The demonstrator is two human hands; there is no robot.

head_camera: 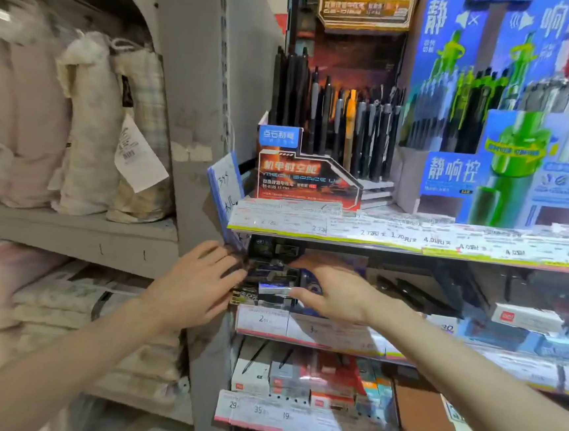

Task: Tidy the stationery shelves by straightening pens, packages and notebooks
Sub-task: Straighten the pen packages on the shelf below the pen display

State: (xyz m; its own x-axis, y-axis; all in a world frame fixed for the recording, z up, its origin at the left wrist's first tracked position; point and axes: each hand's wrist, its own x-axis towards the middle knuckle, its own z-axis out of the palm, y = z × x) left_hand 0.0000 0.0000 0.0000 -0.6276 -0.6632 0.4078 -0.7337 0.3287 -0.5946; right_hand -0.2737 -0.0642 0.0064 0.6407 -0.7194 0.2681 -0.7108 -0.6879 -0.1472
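Both my hands reach into the middle stationery shelf (334, 336), at its left end. My left hand (198, 283) lies with straight fingers against the left side of a dark display box of small packages (271, 272). My right hand (331, 291) curls over the box's right side, thumb under a small white and blue package (275, 289) at the front. The fingertips of both hands are blurred and partly hidden in the shelf's shadow. On the top shelf stands an orange and black pen display (332, 130) with upright dark pens.
A blue and green pen display (510, 132) fills the top right. A blue-edged handwritten sign (225, 189) hangs at the shelf's left end. Boxes (296, 381) and a brown notebook (424, 409) lie on the lower shelf. A grey shelf unit (189, 104) with cloth bundles (91, 123) stands at left.
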